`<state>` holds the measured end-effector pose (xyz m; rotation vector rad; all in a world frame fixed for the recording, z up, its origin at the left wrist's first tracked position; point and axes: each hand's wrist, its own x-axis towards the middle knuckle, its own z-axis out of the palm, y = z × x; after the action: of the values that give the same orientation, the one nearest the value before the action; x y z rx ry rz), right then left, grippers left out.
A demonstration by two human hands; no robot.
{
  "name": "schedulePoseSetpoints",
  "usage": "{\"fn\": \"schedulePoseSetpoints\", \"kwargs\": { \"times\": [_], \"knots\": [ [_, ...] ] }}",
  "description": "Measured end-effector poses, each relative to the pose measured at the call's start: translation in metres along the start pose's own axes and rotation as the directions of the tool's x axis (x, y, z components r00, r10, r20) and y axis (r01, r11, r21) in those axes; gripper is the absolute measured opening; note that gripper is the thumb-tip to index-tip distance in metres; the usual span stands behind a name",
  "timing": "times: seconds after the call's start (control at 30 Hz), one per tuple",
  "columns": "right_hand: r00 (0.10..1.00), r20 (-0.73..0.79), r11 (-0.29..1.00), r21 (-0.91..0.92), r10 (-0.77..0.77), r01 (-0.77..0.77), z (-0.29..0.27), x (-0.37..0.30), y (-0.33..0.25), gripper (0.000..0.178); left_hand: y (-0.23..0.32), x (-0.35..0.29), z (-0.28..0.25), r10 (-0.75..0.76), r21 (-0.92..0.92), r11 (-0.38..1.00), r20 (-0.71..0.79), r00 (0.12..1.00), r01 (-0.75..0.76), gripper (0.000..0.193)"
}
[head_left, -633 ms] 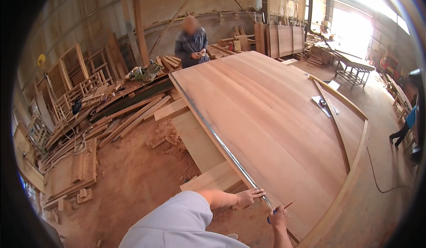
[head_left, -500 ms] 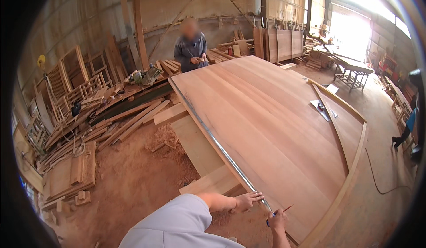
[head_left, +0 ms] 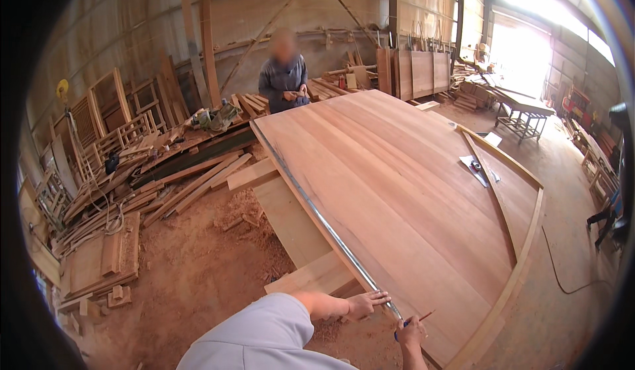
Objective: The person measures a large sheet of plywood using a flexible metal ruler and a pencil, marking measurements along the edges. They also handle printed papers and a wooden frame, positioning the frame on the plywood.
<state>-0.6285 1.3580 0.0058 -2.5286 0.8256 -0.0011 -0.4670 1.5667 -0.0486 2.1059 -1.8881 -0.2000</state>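
A large reddish-brown wooden panel (head_left: 397, 191) lies flat in front of me. The silver blade of a tape measure (head_left: 324, 219) runs along its left edge to the far corner. My left hand (head_left: 366, 306) rests over the blade near the panel's near end, its fingers stretched out across it. Just to the right, my right hand (head_left: 411, 333) is closed around the tape measure's case, of which only a bit of blue shows. A pencil (head_left: 426, 315) sticks out from between the same fingers, pointing right over the panel.
Another person (head_left: 283, 82) is at the panel's far left corner, hands together. Thin wooden strips (head_left: 493, 195) lie on the right side, near a small tool on white paper (head_left: 477, 170). Lumber piles (head_left: 132, 191) stand left. A dark cable (head_left: 562, 281) crosses the floor at right.
The whole view has shifted slightly. My hands stay at the same place on the panel's edge, with the tape still along it.
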Motion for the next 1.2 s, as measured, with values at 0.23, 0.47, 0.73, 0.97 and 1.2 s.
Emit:
{"fn": "schedulePoseSetpoints", "kwargs": {
  "times": [0.23, 0.47, 0.73, 0.97, 1.2],
  "knots": [
    [0.997, -0.057, 0.998, -0.026, -0.051, 0.050, 0.005, 0.004, 0.008, 0.031, -0.002, 0.003, 0.002, -0.004, -0.014, 1.000, 0.026, 1.000, 0.004, 0.026],
    [1.000, -0.021, 0.999, -0.048, -0.016, 0.015, -0.013, -0.011, 0.034, 0.036, 0.003, -0.003, 0.001, -0.031, -0.026, 0.999, 0.000, 1.000, 0.031, 0.029],
    [0.998, -0.055, 0.997, -0.081, 0.015, -0.019, -0.016, -0.017, 0.038, 0.036, 0.011, 0.000, -0.015, -0.050, 0.025, 0.999, 0.059, 0.997, 0.048, 0.027],
    [0.989, -0.107, 0.994, -0.053, -0.101, 0.096, -0.019, -0.018, 0.036, 0.030, 0.009, -0.001, -0.014, -0.047, 0.042, 0.998, 0.059, 0.997, 0.045, 0.028],
    [0.982, -0.107, 0.984, -0.106, -0.158, 0.146, -0.015, -0.014, 0.034, 0.025, 0.014, 0.000, -0.022, -0.058, 0.056, 0.997, 0.098, 0.993, 0.053, 0.028]
  ]
}}
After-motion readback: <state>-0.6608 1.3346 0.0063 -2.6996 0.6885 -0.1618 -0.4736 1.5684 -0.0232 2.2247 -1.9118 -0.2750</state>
